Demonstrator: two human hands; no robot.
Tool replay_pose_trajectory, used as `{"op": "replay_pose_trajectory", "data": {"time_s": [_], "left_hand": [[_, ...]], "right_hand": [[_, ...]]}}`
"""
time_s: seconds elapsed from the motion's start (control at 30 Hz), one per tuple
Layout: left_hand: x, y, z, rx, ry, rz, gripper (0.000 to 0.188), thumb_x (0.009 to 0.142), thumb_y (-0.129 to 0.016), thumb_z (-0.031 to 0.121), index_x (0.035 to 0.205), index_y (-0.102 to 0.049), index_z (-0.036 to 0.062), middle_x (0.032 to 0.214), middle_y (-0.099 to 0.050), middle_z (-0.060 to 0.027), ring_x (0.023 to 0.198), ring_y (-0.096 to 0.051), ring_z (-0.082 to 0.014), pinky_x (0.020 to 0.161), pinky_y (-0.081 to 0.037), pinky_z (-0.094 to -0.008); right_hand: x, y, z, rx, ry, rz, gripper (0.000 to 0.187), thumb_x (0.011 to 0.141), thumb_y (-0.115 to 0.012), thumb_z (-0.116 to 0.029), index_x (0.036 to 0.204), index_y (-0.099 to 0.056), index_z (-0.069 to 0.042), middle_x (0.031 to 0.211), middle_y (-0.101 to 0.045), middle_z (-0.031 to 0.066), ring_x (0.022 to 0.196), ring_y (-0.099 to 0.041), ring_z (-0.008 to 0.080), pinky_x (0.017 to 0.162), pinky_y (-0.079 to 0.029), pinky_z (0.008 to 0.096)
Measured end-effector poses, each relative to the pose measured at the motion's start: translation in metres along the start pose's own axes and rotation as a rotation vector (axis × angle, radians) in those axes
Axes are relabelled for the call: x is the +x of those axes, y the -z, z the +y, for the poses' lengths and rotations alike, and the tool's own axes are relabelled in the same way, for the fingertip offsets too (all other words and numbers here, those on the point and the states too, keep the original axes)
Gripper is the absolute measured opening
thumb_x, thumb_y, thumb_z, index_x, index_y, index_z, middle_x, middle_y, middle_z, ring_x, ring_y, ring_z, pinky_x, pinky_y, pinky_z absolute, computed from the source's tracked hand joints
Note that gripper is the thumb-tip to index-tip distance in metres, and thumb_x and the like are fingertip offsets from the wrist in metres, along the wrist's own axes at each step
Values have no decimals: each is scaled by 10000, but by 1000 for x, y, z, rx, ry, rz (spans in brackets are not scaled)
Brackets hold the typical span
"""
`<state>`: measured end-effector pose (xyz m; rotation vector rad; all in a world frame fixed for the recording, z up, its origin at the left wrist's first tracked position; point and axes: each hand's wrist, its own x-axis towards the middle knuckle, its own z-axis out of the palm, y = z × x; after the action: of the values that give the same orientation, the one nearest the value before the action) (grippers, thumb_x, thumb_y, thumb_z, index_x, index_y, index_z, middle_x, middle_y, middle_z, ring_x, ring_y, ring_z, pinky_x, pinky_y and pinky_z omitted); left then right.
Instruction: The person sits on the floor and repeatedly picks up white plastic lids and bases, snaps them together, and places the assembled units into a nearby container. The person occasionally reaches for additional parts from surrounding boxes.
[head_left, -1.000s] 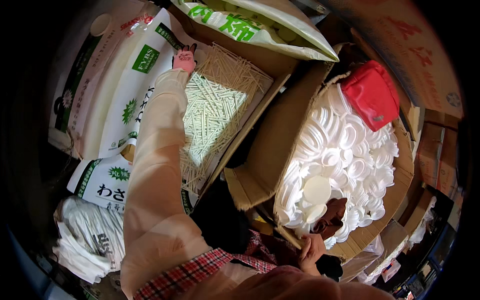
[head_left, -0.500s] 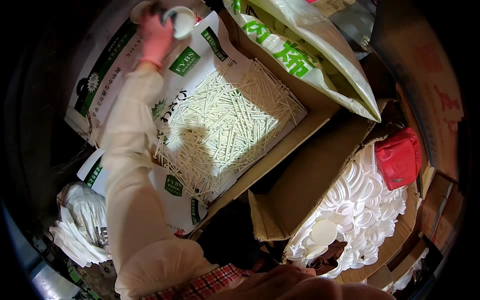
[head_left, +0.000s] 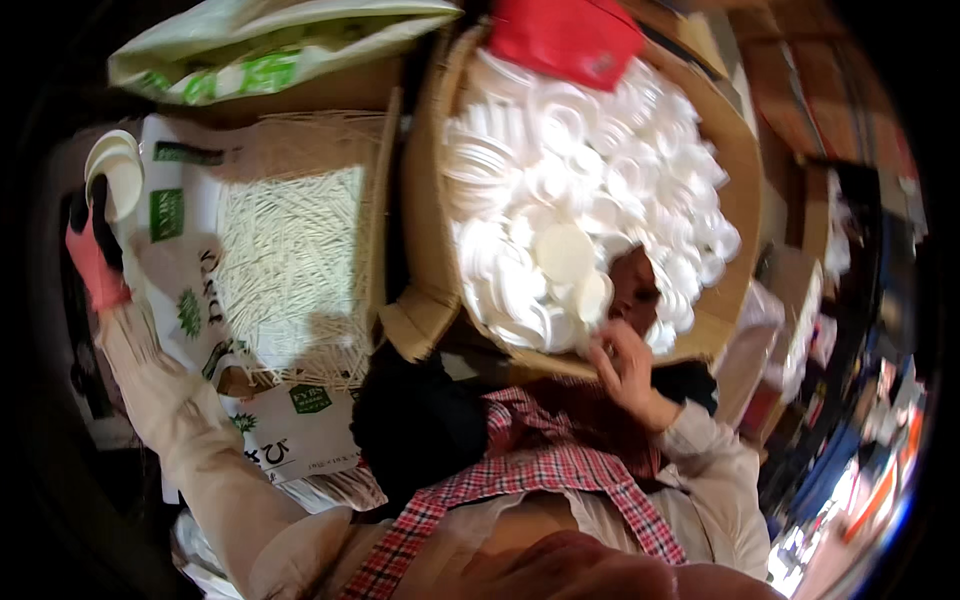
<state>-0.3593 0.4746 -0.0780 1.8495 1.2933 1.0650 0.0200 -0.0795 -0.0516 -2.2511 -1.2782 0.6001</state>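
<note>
My left hand, in a pink glove with dark fingers, reaches out at the far left. It grips white round lids by their near edge; their exact number is hard to tell. My bare right hand is held at the near rim of a cardboard box. Its fingers are loosely bent and partly apart, somewhat blurred, with nothing visible in them. Heaped in that box are white round lids. A dark brown thing, perhaps cloth, lies among them just beyond my right fingers.
Left of the box, many thin white sticks lie on a white printed sheet beside a cardboard wall. A pale plastic bag with green print lies behind them. A red pouch rests on the box's far side.
The view has swung right, toward the box of lids. My right hand has come into sight beside it. My left hand stays out at the left with a white round lid.
</note>
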Motion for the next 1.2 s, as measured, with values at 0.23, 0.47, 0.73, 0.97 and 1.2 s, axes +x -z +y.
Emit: {"op": "replay_pose_trajectory", "data": {"time_s": [0.23, 0.47, 0.73, 0.97, 1.2], "left_hand": [[-155, -153, 183, -567, -82, -587, 432, 826, -605, 43, 1241, -523, -46, 1202, -596, -111, 1087, -558, -165, 966, -405, -279], [-229, -237, 297, -1070, 355, -1038, 316, 887, -569, 126, 1163, -512, -17, 1035, -586, -116, 939, -611, -237, 789, -564, -422], [-313, -301, 319, -337, -769, -630, 404, 822, -545, -14, 1225, -536, -28, 1215, -576, -110, 1063, -580, -199, 926, -458, -306], [-349, -326, 349, -1616, 369, -1102, 447, 950, -521, 176, 1345, -360, 42, 1260, -509, -133, 1155, -521, -243, 972, -448, -367], [-352, -361, 314, -517, -690, -879, 266, 999, -360, 280, 1144, -499, 105, 1078, -536, -122, 978, -557, -190, 832, -461, -350]], "right_hand": [[8, 34, 74, -456, -26, 185, 647, 666, -751, -74, 1253, -484, -127, 1362, -344, 197, 1169, -400, 419, 942, -400, 483], [27, 39, 149, -216, -89, 0, 404, 702, -690, -95, 1092, -599, -41, 970, -625, 198, 885, -598, 378, 808, -485, 410], [-18, 96, 71, 460, 380, 463, 337, 807, -522, 58, 1117, -555, -70, 1320, -404, 74, 962, -575, 182, 796, -469, 273], [-25, 76, 33, 324, 362, 567, 401, 779, -586, 42, 1166, -531, -53, 1084, -526, 143, 972, -547, 328, 812, -468, 347], [-30, 76, 22, 1, 627, 618, 343, 746, -628, 27, 1077, -628, -61, 954, -553, 112, 838, -578, 288, 710, -491, 346]]}}
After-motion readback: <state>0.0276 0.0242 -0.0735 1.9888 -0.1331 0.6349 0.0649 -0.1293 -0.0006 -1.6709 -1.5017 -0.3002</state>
